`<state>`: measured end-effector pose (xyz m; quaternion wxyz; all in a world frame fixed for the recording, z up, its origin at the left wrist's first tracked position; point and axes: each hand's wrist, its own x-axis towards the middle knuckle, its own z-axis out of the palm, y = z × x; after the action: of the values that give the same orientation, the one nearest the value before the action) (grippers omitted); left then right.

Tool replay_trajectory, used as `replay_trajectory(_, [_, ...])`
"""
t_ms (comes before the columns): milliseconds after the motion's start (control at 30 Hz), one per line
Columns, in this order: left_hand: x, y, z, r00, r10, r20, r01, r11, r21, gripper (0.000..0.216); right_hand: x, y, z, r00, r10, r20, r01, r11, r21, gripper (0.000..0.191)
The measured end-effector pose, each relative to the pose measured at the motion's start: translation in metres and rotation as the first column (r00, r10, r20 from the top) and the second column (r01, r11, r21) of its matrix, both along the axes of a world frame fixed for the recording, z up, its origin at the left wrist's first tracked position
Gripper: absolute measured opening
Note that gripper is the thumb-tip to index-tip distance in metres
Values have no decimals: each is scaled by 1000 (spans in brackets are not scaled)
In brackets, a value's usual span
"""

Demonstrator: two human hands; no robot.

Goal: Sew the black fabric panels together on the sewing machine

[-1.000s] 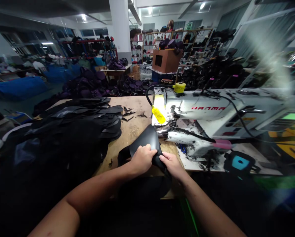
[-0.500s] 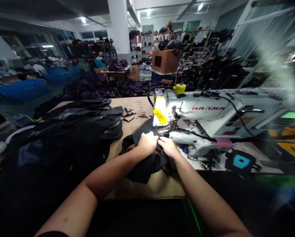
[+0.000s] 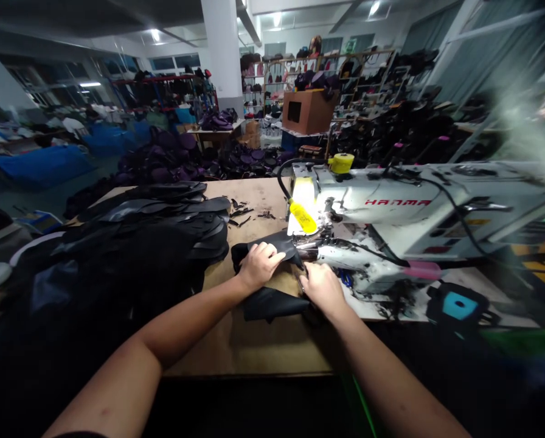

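Observation:
A black fabric piece (image 3: 272,305) lies in front of the sewing machine's (image 3: 398,201) narrow arm, with its upper part passing toward the lit needle area. My left hand (image 3: 260,265) is closed on the upper part of this fabric, fingers bent over it and thumb toward the machine. Close to the end of the machine's arm, my right hand (image 3: 322,287) pinches the fabric's right edge; its fingertips are partly hidden. Bare tabletop shows between the upper and lower parts of the fabric. A yellow lamp head (image 3: 302,218) hangs beside the needle area.
A large pile of black pieces (image 3: 131,255) covers the left of the wooden table (image 3: 249,350). Dark scraps (image 3: 239,213) lie behind the fabric. At right rests a black item with a blue patch (image 3: 459,306). Farther back are a cardboard box (image 3: 311,112) and loaded shelves.
My hands have moved apart, the left one leftward and the right one slightly right and down. The fabric has spread open between them, and its lower flap has folded up.

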<state>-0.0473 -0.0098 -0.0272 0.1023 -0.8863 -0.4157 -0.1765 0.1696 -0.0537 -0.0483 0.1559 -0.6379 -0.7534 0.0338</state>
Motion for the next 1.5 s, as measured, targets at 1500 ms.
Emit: replay_trajectory(1500, [-6,42,29,895,-357,-266,359,932,-43,36,94,-27,-38,345,-339,-875,488,861,-141,65])
